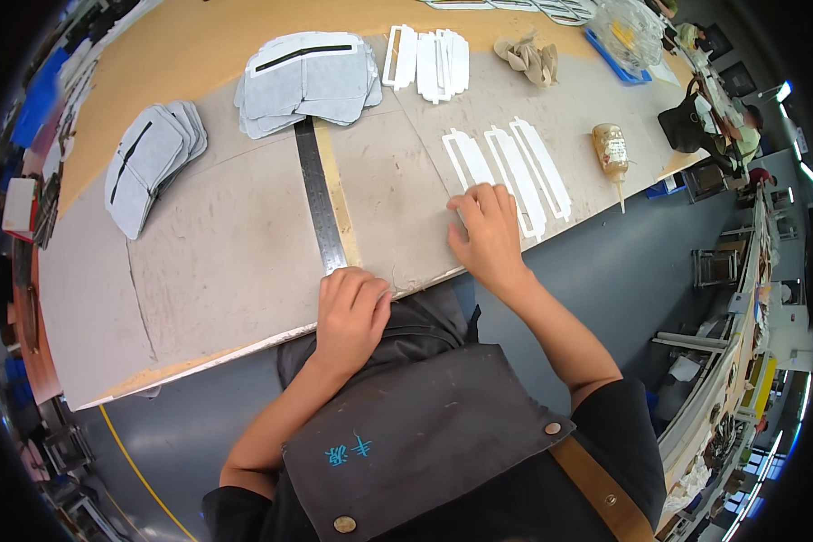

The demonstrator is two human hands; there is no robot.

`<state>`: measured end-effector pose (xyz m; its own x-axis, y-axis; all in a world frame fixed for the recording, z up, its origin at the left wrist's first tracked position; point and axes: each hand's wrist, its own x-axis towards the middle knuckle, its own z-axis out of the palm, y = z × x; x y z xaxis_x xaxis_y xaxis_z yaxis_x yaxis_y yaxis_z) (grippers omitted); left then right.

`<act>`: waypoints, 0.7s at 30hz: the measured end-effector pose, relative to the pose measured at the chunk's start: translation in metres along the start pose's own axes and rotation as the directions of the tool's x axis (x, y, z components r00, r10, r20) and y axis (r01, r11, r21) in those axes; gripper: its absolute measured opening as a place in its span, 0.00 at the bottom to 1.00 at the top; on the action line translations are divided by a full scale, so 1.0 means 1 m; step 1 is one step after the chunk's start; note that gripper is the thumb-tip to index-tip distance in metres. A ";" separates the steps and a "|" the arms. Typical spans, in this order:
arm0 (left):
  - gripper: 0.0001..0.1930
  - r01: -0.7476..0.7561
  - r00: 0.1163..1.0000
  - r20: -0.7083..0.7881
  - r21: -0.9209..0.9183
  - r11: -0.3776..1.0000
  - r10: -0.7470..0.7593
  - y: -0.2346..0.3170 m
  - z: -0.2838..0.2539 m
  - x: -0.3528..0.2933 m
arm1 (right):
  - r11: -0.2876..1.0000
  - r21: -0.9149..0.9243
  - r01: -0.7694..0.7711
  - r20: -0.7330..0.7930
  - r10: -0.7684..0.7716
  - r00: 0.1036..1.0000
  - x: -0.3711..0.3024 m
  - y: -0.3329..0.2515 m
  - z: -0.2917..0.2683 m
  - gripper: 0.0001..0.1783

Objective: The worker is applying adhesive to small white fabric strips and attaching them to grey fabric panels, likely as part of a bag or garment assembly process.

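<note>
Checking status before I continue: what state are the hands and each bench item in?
Grey rounded black-slotted panels: two uneven stacks.
Long dark metal ruler: lying flat.
Left hand: fingers curled at ruler's near end.
White slotted flat strips: three spread out, others bunched beyond.
Right hand: fingers bent, over one strip.
Clear bottle, amber contents: lying down.
Brown paper: crumpled.
Blue tray: under clear plastic bag.

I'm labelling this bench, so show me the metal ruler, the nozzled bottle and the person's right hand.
Metal ruler (318, 192), head view: middle of its blade.
Nozzled bottle (611, 151), head view: its body.
Right hand (490, 235), head view: back of the hand.
</note>
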<state>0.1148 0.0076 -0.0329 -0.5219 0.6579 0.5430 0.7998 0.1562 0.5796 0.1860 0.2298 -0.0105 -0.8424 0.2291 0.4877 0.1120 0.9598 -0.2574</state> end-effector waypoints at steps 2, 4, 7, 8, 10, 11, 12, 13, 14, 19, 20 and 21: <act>0.13 0.021 1.000 -0.018 0.014 1.000 -0.021 -0.004 -0.013 -0.007 | 0.999 -0.037 0.039 0.024 -0.038 0.999 0.016 -0.001 0.007 0.20; 0.11 0.063 0.996 -0.069 0.036 0.997 -0.060 -0.008 -0.029 -0.014 | 0.990 -0.124 0.065 0.059 -0.058 0.997 0.027 -0.001 0.016 0.22; 0.10 0.064 0.993 -0.101 -0.001 0.998 -0.064 -0.025 -0.048 -0.014 | 0.984 -0.172 0.048 0.130 -0.026 0.991 0.026 0.010 0.016 0.22; 0.10 0.095 0.986 -0.139 0.045 0.994 -0.088 -0.034 -0.059 -0.013 | 0.978 -0.209 0.017 0.161 0.017 0.987 0.025 0.010 0.011 0.22; 0.09 0.060 0.991 -0.119 0.019 0.998 -0.058 -0.047 -0.080 -0.010 | 0.963 -0.268 0.002 0.146 0.039 0.989 0.021 0.010 0.008 0.23; 0.08 0.057 0.986 -0.161 0.063 0.996 -0.046 -0.059 -0.094 -0.009 | 0.957 -0.290 0.010 0.152 0.035 0.988 0.026 0.007 0.011 0.21; 0.08 0.071 0.984 -0.171 0.077 0.995 -0.057 -0.073 -0.107 -0.006 | 0.961 -0.277 0.027 0.157 0.017 0.987 0.033 0.000 0.013 0.21; 0.08 0.083 0.976 -0.210 0.136 0.987 -0.053 -0.090 -0.120 -0.003 | 0.984 -0.180 -0.002 0.139 0.027 0.990 0.040 -0.008 0.013 0.19; 0.08 0.095 0.968 -0.245 0.189 0.977 -0.046 -0.103 -0.131 0.001 | 0.996 -0.085 -0.034 0.124 0.045 0.991 0.045 -0.015 0.011 0.17; 0.09 0.197 0.953 -0.292 0.414 0.889 -0.075 -0.175 -0.164 0.046 | 0.939 0.288 -0.188 0.173 0.142 0.975 0.057 -0.058 0.044 0.04; 0.10 0.181 0.941 -0.338 0.419 0.890 -0.033 -0.187 -0.164 0.056 | 0.937 0.291 -0.192 0.174 0.146 0.974 0.058 -0.066 0.052 0.04; 0.10 0.184 0.941 -0.335 0.422 0.888 -0.036 -0.197 -0.166 0.064 | 0.897 0.375 -0.235 0.204 0.167 0.965 0.058 -0.074 0.059 0.03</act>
<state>-0.1251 -0.1030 -0.0113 -0.6192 0.3668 0.6943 0.7393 0.5704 0.3580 0.0976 0.1628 -0.0121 -0.9014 0.3484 0.2571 0.1008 0.7463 -0.6580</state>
